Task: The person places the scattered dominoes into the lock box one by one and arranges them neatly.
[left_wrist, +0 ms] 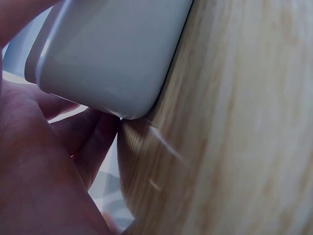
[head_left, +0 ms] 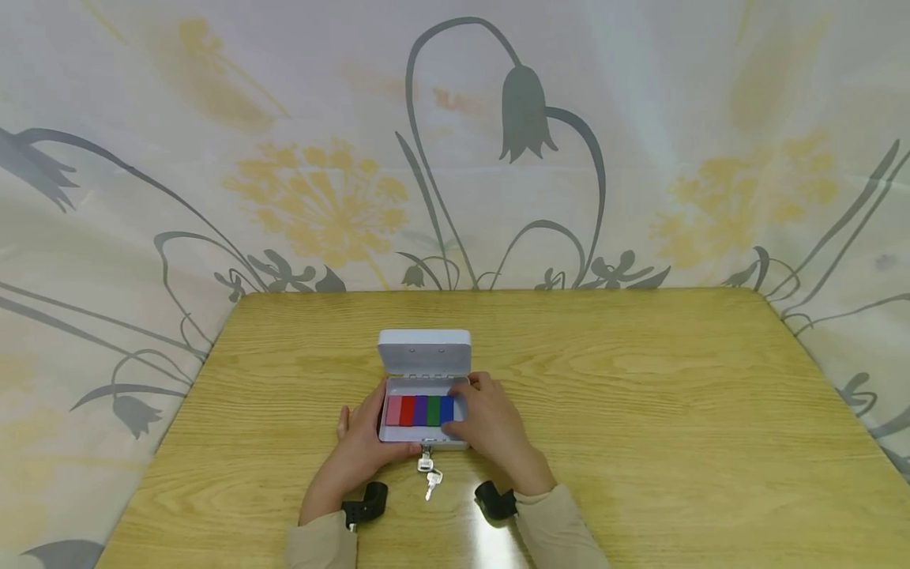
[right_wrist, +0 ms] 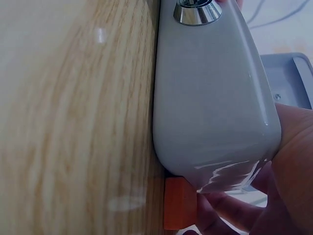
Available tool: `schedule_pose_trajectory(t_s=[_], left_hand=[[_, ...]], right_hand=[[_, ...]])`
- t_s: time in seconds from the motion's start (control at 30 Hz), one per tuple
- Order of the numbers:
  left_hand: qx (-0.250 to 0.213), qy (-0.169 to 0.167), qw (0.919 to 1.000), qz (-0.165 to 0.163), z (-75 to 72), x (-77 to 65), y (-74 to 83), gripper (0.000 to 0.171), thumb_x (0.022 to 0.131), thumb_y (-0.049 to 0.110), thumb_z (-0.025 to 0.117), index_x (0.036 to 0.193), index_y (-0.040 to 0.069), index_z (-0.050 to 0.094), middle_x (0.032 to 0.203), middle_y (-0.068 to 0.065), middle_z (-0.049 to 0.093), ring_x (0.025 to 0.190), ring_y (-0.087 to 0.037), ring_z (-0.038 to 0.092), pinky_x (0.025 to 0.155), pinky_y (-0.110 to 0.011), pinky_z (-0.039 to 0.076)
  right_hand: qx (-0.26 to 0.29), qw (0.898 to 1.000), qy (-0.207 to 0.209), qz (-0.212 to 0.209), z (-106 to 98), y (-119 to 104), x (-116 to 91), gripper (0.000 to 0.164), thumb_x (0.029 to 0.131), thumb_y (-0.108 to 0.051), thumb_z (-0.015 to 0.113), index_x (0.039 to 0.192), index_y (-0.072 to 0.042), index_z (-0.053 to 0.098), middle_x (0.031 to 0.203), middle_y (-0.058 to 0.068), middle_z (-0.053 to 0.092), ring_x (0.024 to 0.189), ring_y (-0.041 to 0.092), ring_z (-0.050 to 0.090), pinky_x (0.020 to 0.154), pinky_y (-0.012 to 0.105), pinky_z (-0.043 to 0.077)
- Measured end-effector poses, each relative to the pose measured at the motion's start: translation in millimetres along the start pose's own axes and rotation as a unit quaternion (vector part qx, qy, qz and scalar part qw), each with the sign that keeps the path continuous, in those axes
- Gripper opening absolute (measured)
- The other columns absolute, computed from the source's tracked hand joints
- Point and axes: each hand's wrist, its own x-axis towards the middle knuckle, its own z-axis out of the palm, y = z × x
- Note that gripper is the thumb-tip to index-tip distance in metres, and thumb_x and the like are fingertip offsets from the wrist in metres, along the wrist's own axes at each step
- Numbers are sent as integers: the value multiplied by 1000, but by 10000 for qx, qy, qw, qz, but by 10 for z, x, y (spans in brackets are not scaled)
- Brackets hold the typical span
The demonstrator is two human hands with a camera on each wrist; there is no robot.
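A small white metal cash box point(head_left: 405, 434) stands on the table with its lid point(head_left: 425, 359) raised. Inside, a row of coloured blocks runs pink point(head_left: 393, 411), red point(head_left: 407, 411), purple point(head_left: 421, 411), green point(head_left: 434, 411) and blue point(head_left: 446, 410). My left hand point(head_left: 361, 436) grips the box's left side, thumb along the front edge. My right hand point(head_left: 494, 420) reaches over the right wall and pinches the blue block's ends between thumb and forefinger; its other fingers stay outside. Beside the box's right side, an orange block point(right_wrist: 180, 203) shows in the right wrist view, hidden by the hand from above.
Two keys point(head_left: 430, 477) hang from the lock point(right_wrist: 197, 13) on the box's front. The wooden table point(head_left: 640, 411) stretches to both sides, with a flower-patterned cloth point(head_left: 455, 158) behind it. Black wrist cameras point(head_left: 495, 502) sit close to the box's front.
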Motion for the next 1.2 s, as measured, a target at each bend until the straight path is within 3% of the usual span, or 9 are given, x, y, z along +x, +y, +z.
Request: schedule_pose_trajectory(t_s=[0.3, 0.53, 0.8, 1.07, 1.2], left_hand=[[-42, -74, 9999, -132, 10, -2, 12, 109, 59, 54, 75, 144, 27, 10, 142, -3, 29, 127, -25, 26, 99, -50, -14], [-57, -40, 9999, -107, 13, -1, 12, 108, 59, 54, 75, 143, 27, 12, 140, -2, 31, 126, -24, 28, 99, -51, -14], [-66, -63, 9998, -177, 6, 0, 19, 110, 59, 54, 75, 144, 24, 12, 141, -3, 31, 126, -24, 27, 99, -49, -14], [7, -76, 9998, -190, -2, -5, 22, 111, 58, 55, 75, 144, 25, 10, 141, -3, 31, 127, -24, 27, 99, -49, -14], [17, -31, 9999, -126, 8, -8, 10, 111, 58, 54, 76, 144, 28, 10, 140, -2, 33, 126, -24, 28, 99, -50, -13]], right_hand=[[539, 9978, -211, -328, -12, 129, 4, 52, 72, -44, 70, 117, -18, 58, 119, 8, 45, 101, 24, 43, 80, 38, 41], [1512, 9855, -533, -563, -99, 237, -5, 54, 78, -43, 65, 124, -18, 53, 120, 7, 46, 101, 22, 45, 84, 39, 40], [1854, 9776, -792, -610, -182, 349, 3, 50, 83, -41, 59, 127, -19, 51, 117, 3, 51, 97, 16, 50, 84, 36, 43], [2141, 9766, -169, -107, -254, 416, -1, 35, 84, -28, 62, 117, -19, 59, 102, -4, 60, 91, 13, 56, 82, 35, 44], [2020, 9793, 81, 0, -263, 466, -12, 27, 85, -26, 61, 110, -17, 62, 94, -8, 60, 86, 10, 56, 79, 32, 45]])
